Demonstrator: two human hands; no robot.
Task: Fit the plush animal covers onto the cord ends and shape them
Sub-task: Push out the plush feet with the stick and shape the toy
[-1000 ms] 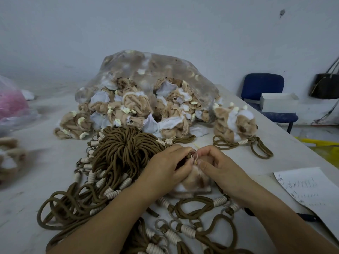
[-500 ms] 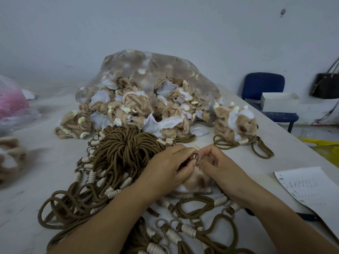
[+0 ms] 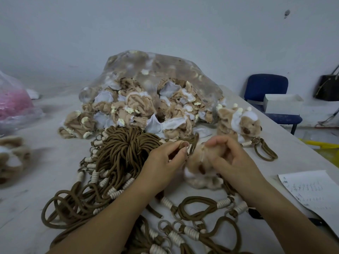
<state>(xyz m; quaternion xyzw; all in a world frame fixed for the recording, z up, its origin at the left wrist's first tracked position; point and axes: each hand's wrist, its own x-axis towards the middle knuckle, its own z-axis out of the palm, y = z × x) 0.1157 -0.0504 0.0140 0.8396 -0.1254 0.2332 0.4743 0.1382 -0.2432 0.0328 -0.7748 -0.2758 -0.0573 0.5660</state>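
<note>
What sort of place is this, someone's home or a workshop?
Most likely a small toy-making workshop doing hand assembly. A big clear bag spills unfinished plush covers onto a worktable, beside a heap of identical brown cords, and a handwritten sheet lies at the side.

A blue padded chair (image 3: 266, 88) stands at the right with a white cardboard box (image 3: 282, 105) on its seat and a black bag (image 3: 328, 88) hanging beside it. A handwritten white paper sheet (image 3: 315, 195) lies on the grey table (image 3: 36, 180). A clear plastic bag of pink material (image 3: 14, 103) sits far left.
</note>
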